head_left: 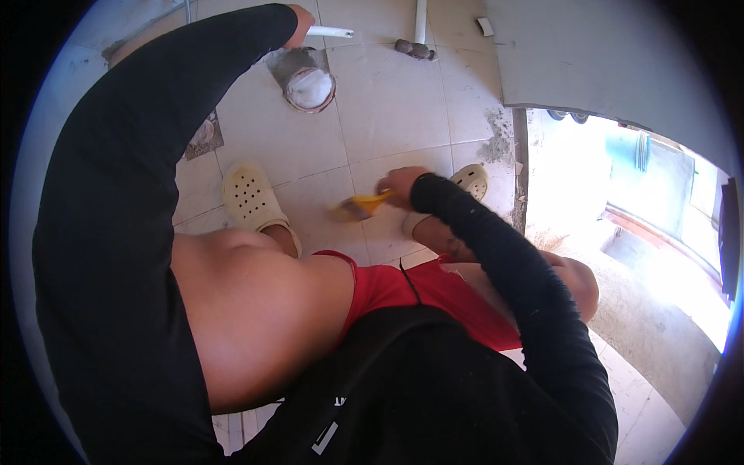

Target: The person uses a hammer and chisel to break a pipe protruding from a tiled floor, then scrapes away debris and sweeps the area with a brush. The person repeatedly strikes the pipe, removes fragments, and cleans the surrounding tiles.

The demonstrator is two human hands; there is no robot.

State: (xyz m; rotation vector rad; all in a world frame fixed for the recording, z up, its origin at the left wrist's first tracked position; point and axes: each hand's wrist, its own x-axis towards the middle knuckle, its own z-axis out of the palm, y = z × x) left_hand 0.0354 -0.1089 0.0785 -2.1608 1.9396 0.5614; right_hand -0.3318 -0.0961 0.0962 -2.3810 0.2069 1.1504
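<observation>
At the top of the head view, my left hand is closed round a thin white pipe, whose end sticks out to the right. The arm partly hides that hand's fingers. Between my feet and low over the tiles, my right hand grips a yellow-handled tool with a darker middle. Motion smears this tool, so its exact kind does not show. Just below the left hand, a round pipe opening in the floor has a white wad in it.
Another white pipe meets a brown, lumpy piece on the tiled floor. Cream clogs are on my feet. A grey panel hangs over the right side, beside a bright opening. A broken tile patch lies at left.
</observation>
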